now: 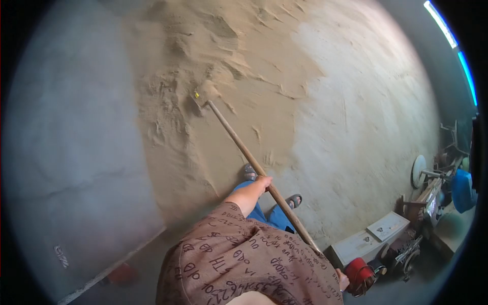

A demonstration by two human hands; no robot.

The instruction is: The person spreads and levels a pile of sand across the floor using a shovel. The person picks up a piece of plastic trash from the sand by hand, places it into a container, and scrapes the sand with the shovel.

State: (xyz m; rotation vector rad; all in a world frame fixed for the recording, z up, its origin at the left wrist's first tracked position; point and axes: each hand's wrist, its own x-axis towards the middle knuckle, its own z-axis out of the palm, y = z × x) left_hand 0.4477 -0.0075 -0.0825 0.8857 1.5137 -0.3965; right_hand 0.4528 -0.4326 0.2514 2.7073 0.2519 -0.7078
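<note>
Long-handled tool with round brown wooden shaft (239,143), slanting before us, its head (197,105) against loose tan sand (274,109).
Head lies ahead-left of our nearer left hand (263,183), wrapped round the shaft; right hand (343,280) rearward, grip hidden.

To your left: smooth gray concrete surface (76,127), wall or raised slab, can't tell, faint mark low on it. Right of you: bare pale concrete floor (366,117), brighter toward the far end. Dim gray wall (419,35) beyond, narrow white-and-blue strip of light (465,76) at its edge. Along your right, clutter: white boxes (389,226), round white disc (419,171), blue plastic item (462,190). Lower right dim.
</note>
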